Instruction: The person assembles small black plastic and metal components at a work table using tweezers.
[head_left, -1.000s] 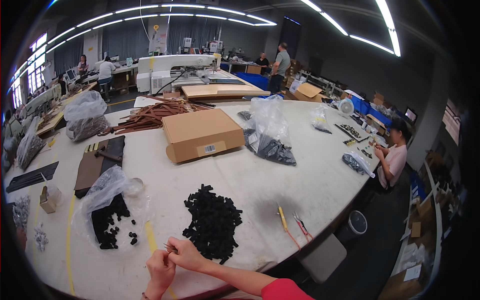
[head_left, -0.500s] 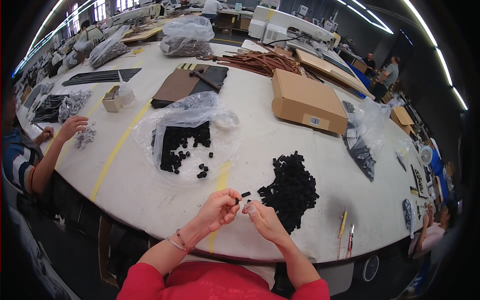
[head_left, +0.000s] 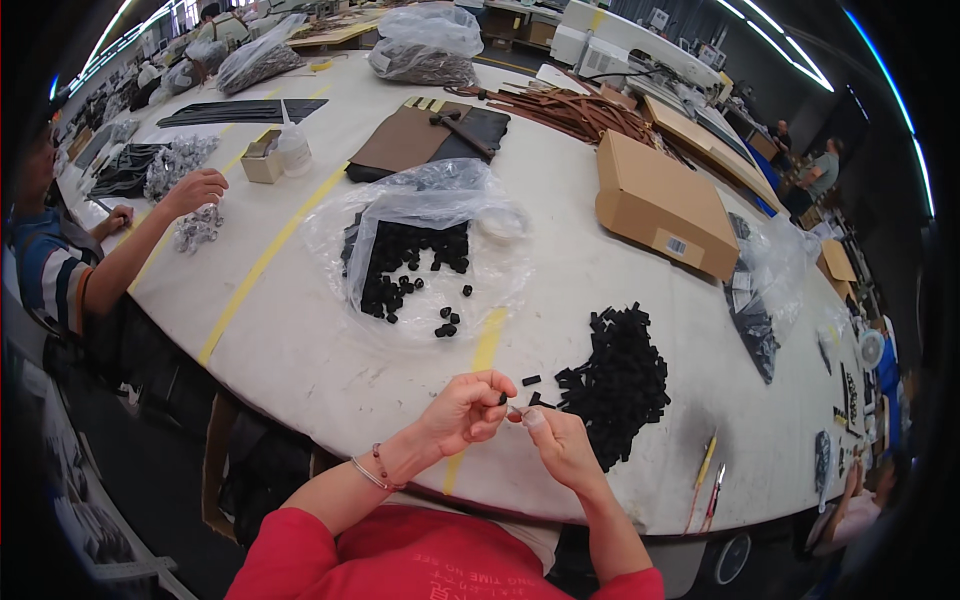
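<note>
Just in front of me over the table's near edge, my left hand (head_left: 465, 412) pinches a small black piece (head_left: 503, 398) between thumb and fingertips. My right hand (head_left: 560, 448) is closed close beside it, with a thin, pale tip (head_left: 514, 410) showing at its fingers against the black piece; its kind is too small to tell. Something whitish covers the right thumb. A heap of short black strips (head_left: 620, 380) lies right of my hands, and a few loose strips sit by my fingertips. Beyond my left hand, small black knobby pieces (head_left: 410, 250) spill from a clear plastic bag (head_left: 500, 270).
A yellow-handled tool (head_left: 705, 468) and a red-handled one (head_left: 716, 495) lie at right. Farther back are a cardboard box (head_left: 665, 205), a hammer (head_left: 462, 132) on dark sheets, and brown straps (head_left: 560, 110). At left, another person's hand (head_left: 195, 190) hovers above small shiny parts (head_left: 198, 228).
The whole view has shifted, so the table's things appear farther right. My hands stay together at the black piece, the right fingertips now against it. The other person's hand stays over the shiny parts.
</note>
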